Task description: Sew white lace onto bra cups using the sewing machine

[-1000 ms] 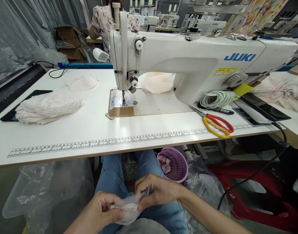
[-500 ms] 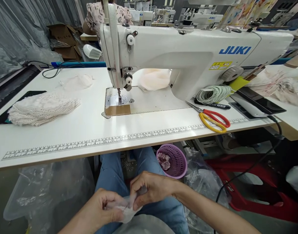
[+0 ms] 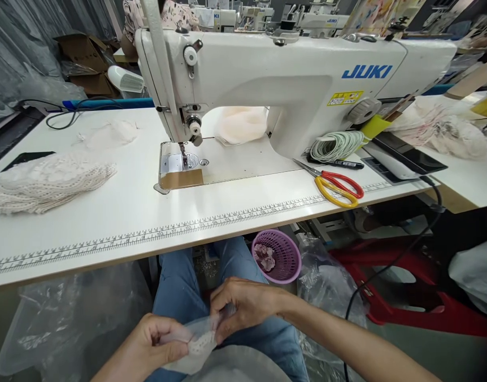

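Above my lap, a small sheer white fabric piece with a lace part (image 3: 199,346) stretches between my two hands. My left hand (image 3: 158,339) pinches its left side between thumb and fingers. Its right side is gripped by my right hand (image 3: 241,307), whose curled fingers partly hide the cloth. On the table beyond stands a white JUKI sewing machine (image 3: 243,63). A stack of cream lace pieces (image 3: 48,180) lies left of the needle, with a thin sheer piece (image 3: 108,135) behind it. Pale peach fabric (image 3: 241,124) rests under the machine's arm.
Scissors with red and yellow handles (image 3: 335,185) lie near the table's front edge, beside a coil of pale green cord (image 3: 335,146). Below are a purple basket (image 3: 285,257) holding scraps, a red stool (image 3: 402,286) and a hanging black cable (image 3: 381,270). A person sits behind the machine.
My hands have drawn slightly apart, and more of the sheer fabric and its lace shows between them. The view has shifted, so the table things appear farther left and the machine higher.
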Motion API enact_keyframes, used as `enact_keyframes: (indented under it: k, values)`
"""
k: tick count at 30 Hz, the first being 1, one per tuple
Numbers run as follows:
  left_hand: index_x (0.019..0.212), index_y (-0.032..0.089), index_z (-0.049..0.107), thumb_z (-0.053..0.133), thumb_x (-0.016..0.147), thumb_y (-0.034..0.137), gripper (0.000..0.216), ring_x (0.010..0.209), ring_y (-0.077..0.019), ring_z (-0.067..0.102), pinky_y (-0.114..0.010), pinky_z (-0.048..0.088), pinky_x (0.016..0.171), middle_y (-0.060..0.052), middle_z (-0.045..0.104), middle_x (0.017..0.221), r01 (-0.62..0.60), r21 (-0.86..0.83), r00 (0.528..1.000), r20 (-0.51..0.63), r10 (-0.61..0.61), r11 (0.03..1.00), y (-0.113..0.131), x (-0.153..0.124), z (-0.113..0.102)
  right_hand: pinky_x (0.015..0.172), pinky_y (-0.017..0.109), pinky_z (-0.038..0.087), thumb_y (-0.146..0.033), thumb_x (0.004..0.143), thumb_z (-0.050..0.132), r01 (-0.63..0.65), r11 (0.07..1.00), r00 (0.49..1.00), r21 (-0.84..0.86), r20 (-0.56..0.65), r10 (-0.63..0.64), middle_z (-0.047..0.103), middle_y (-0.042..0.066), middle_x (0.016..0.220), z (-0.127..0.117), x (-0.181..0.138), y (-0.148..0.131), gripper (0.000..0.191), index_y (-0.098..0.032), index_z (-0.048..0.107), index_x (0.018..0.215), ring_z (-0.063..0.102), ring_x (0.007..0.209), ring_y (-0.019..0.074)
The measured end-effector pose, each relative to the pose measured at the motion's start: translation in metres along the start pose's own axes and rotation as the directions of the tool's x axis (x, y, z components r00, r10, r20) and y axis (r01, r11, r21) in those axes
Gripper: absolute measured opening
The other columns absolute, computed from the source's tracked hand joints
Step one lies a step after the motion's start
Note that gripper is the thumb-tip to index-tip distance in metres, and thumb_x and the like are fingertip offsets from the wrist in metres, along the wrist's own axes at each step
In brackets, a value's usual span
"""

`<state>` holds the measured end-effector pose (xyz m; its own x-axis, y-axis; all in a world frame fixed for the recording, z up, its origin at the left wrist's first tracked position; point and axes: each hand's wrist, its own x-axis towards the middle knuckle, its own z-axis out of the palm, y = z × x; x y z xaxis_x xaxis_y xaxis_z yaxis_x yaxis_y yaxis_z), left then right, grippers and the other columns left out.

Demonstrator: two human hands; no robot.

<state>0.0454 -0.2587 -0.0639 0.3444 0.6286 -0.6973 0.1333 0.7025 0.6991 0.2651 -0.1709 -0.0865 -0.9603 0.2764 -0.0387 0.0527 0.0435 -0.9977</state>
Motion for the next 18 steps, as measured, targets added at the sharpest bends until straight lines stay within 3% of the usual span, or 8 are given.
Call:
enact_keyframes:
  k: [7, 13, 18]
  values:
    - [0.069, 0.013, 0.075, 0.077, 0.057, 0.056, 0.044, 0.051, -0.0112, 0.045, -0.021, 0.037, 0.053, -0.004, 0.063, 0.055, -0.043, -0.03, 0.999, -0.029, 0.042, 0.999, -0.015, 0.001, -0.004, 0.063, 0.015, 0.043, -0.037, 0.077, 0.066, -0.021, 0.995, 1.0, 0.093, 0.008, 0.021, 0.064, 0.003, 0.077, -0.001, -0.003, 0.008, 0.028, -0.011, 0.07, 0.086, 0.058, 0.071, 0.0108]
    - [0.065, 0.014, 0.074, 0.076, 0.057, 0.058, 0.045, 0.047, -0.0103, 0.042, -0.021, 0.033, 0.049, -0.002, 0.058, 0.048, -0.077, 0.0, 0.996, -0.052, 0.077, 0.997, -0.025, 0.002, -0.007, 0.066, 0.018, 0.045, -0.044, 0.075, 0.066, -0.05, 0.986, 0.999, 0.156, -0.001, 0.05, 0.065, 0.005, 0.078, -0.004, -0.003, 0.013, 0.037, -0.009, 0.071, 0.086, 0.06, 0.074, 0.0137]
    - [0.066, 0.013, 0.073, 0.075, 0.056, 0.06, 0.048, 0.062, -0.0174, 0.053, -0.024, 0.041, 0.06, -0.006, 0.064, 0.065, -0.108, -0.028, 0.989, -0.102, 0.105, 0.994, -0.028, 0.002, -0.006, 0.067, 0.017, 0.045, -0.044, 0.074, 0.067, -0.105, 0.975, 0.994, 0.195, 0.02, 0.103, 0.066, 0.004, 0.078, -0.007, -0.003, 0.012, 0.038, -0.009, 0.071, 0.088, 0.061, 0.073, 0.0129]
